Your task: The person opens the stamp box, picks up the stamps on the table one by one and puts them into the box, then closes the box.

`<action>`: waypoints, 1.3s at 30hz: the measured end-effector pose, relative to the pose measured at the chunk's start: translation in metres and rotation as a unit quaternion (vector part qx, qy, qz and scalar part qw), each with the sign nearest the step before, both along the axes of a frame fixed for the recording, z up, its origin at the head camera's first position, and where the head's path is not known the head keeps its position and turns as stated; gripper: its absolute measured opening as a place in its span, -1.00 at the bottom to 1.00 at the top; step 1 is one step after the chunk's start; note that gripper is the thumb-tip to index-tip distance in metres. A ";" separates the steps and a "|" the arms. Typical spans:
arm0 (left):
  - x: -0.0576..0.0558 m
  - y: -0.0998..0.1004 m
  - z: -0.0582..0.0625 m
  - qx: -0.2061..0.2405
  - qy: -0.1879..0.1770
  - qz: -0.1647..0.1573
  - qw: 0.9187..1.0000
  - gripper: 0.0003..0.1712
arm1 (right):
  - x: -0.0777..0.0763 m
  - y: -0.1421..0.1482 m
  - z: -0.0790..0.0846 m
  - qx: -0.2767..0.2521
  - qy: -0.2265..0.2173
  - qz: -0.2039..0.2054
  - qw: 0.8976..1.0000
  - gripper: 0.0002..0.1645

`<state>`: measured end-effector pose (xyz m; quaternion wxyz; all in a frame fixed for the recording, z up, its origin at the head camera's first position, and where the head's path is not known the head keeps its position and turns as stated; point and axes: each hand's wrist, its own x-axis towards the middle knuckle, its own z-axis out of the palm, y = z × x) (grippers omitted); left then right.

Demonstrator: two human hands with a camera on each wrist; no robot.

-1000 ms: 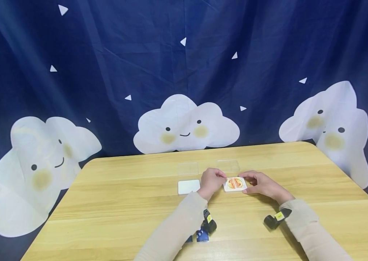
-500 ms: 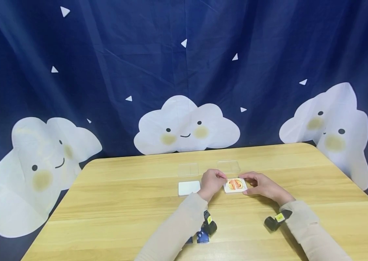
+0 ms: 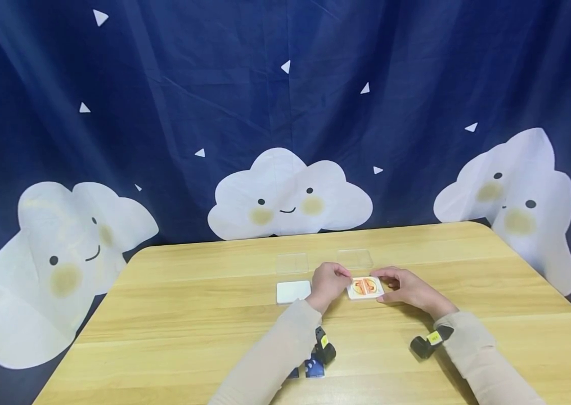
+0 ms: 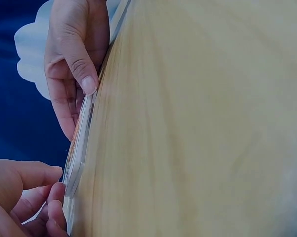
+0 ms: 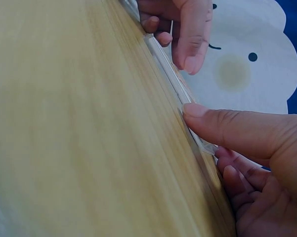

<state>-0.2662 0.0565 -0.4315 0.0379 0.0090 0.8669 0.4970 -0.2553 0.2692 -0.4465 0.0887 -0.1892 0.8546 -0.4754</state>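
A stack of cards (image 3: 365, 287) lies on the table between my hands, its top card printed with an orange and yellow round picture. Both wrist views show the stack edge-on, sitting in a clear plastic case (image 5: 203, 147). My right hand (image 3: 409, 288) grips the right end, thumb along the near side and fingers behind. At the left end, my left hand (image 3: 328, 286) pinches at the corner with its thumb and fingertips. Left of that hand rests a second stack with a plain white top (image 3: 292, 292).
Two clear plastic lids (image 3: 292, 262) lie flat behind the stacks. A dark blue card (image 3: 314, 367) and part of another show beside my left forearm, near the front. The wooden table (image 3: 174, 315) ends at a blue cloud-printed curtain (image 3: 244, 101).
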 end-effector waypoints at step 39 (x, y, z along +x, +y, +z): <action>0.011 -0.065 0.032 0.042 0.031 -0.037 0.998 -0.95 | 0.004 -0.011 0.012 0.012 0.021 -0.047 0.999 -0.32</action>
